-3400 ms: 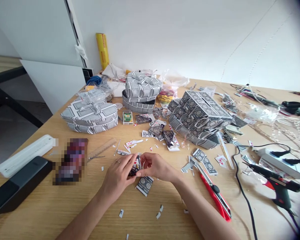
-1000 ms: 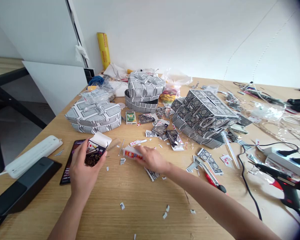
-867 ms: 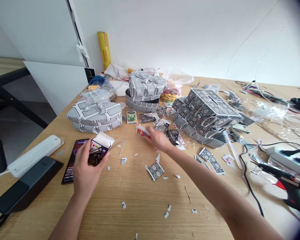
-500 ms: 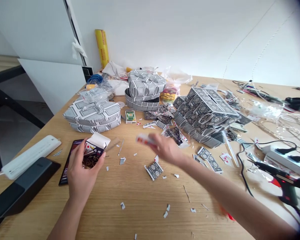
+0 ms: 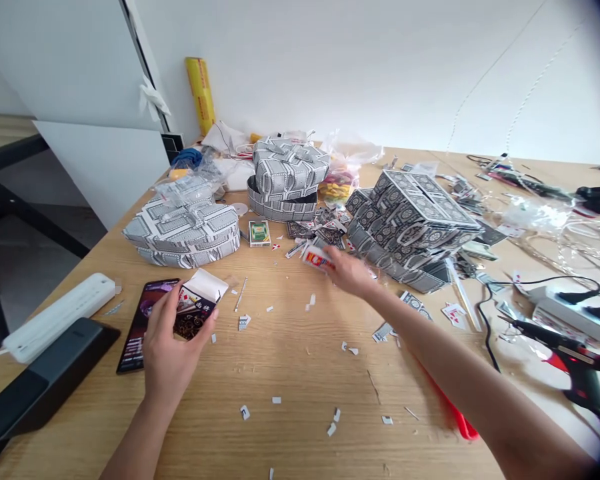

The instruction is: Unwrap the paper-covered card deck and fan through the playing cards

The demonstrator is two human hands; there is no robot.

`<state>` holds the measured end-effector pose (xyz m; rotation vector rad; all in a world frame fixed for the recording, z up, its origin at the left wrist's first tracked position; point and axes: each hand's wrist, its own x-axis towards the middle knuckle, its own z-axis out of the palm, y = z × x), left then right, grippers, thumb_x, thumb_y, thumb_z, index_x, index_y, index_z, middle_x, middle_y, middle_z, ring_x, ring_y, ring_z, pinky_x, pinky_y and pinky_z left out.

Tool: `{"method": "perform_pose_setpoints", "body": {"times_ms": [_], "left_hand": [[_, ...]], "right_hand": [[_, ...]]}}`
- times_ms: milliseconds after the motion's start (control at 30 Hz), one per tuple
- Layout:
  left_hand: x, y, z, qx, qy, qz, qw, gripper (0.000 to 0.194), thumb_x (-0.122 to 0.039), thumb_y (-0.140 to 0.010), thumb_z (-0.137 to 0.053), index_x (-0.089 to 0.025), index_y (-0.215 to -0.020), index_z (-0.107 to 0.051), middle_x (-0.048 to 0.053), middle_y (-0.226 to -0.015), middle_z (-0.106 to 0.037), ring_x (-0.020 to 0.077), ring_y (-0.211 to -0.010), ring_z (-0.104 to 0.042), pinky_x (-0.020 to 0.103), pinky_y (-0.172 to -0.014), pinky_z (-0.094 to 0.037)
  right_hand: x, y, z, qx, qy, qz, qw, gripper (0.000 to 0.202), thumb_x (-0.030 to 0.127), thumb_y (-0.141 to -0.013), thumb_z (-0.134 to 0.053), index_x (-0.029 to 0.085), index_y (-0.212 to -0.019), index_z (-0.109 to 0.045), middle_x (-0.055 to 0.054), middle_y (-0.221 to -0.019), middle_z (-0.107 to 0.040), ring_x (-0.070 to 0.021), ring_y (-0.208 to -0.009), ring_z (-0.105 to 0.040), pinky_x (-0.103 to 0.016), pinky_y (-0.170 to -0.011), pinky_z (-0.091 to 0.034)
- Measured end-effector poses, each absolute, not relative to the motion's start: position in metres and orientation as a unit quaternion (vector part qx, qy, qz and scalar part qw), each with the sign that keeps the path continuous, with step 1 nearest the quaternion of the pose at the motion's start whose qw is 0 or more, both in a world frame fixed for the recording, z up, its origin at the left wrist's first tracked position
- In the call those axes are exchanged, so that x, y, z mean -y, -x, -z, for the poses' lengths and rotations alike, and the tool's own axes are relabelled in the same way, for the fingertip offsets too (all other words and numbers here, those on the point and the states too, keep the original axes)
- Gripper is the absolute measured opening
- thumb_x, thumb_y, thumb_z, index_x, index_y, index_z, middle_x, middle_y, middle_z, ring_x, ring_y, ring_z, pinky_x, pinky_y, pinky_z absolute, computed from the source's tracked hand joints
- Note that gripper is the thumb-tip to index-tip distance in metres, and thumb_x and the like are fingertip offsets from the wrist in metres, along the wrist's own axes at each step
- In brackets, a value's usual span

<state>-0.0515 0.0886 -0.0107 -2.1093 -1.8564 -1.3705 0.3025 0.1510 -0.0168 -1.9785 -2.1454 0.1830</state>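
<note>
One open-flapped card box is gripped beside the phone by the fingers of the left hand, a printed pack by those of the right hand over the surface; any contents could be spilled by tipping.

Black cardboard card box with gold ornament, raised flap, toward the table's left edge: two white Chinese characters; the second appears to be 将, the first is unclear. Adjacent sign: red diamond. Yellow cylindrical roll, table's far left corner: red lettering, illegible. Black rectangular phone, near the table's left edge: screen text, too small to read.
</note>
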Motion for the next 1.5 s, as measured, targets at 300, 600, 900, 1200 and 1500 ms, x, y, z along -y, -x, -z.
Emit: {"method": "perform_pose_setpoints", "body": {"times_ms": [300, 600, 900, 1200, 1500], "left_hand": [[-0.09, 0.053, 0.007, 0.599, 0.663, 0.45, 0.012, 0.068, -0.033, -0.077, -0.072, -0.018, -0.138, -0.048, 0.015, -0.125, -0.06, 0.028, -0.112, -0.059, 0.042, -0.099, -0.047], [-0.091, 0.052, 0.009, 0.603, 0.664, 0.441, 0.018, 0.065, -0.033, -0.078, -0.071, -0.018, -0.137, -0.049, 0.016, -0.125, -0.06, 0.0289, -0.113, -0.06, 0.042, -0.098, -0.047], [-0.093, 0.044, 0.038, 0.532, 0.79, 0.301, -0.05, 0.069, -0.037, -0.084, -0.062, -0.019, -0.145, -0.035, 0.015, -0.131, -0.06, 0.0286, -0.119, -0.058, 0.042, -0.098, -0.049], [-0.099, 0.03, 0.049, 0.504, 0.821, 0.268, -0.024, 0.059, -0.036, -0.089, -0.055, -0.019, -0.143, -0.037, 0.017, -0.136, -0.057, 0.03, -0.125, -0.054, 0.048, -0.103, -0.045], [-0.168, 0.004, 0.029, 0.523, 0.801, 0.281, -0.075, 0.055, -0.031, -0.086, -0.059, -0.012, -0.137, -0.047, 0.023, -0.147, -0.043, 0.0347, -0.136, -0.042, 0.051, -0.108, -0.038]], "right_hand": [[-0.149, -0.265, 0.002, 0.661, 0.739, -0.011, 0.13, 0.023, 0.025, -0.096, -0.045, 0.014, -0.117, -0.047, -0.014, -0.1, -0.065, -0.0217, -0.084, -0.061, -0.028, -0.067, -0.042], [-0.093, -0.153, 0.024, 0.834, 0.516, -0.169, 0.096, 0.026, 0.025, -0.087, -0.056, 0.021, -0.111, -0.048, -0.005, -0.091, -0.067, -0.019, -0.08, -0.061, -0.025, -0.063, -0.04], [-0.203, -0.287, 0.003, 0.62, 0.775, -0.045, 0.117, 0.031, 0.023, -0.092, -0.041, 0.01, -0.12, -0.042, -0.024, -0.105, -0.064, -0.0335, -0.092, -0.063, -0.034, -0.066, -0.041], [-0.094, -0.243, 0.022, 0.772, 0.602, -0.15, 0.137, 0.023, 0.027, -0.092, -0.048, 0.02, -0.113, -0.046, -0.007, -0.095, -0.068, -0.0203, -0.081, -0.064, -0.027, -0.069, -0.042], [-0.14, -0.286, 0.016, 0.659, 0.725, -0.079, 0.184, 0.03, 0.025, -0.092, -0.044, 0.014, -0.12, -0.044, -0.018, -0.106, -0.065, -0.028, -0.093, -0.062, -0.033, -0.073, -0.044]]}}
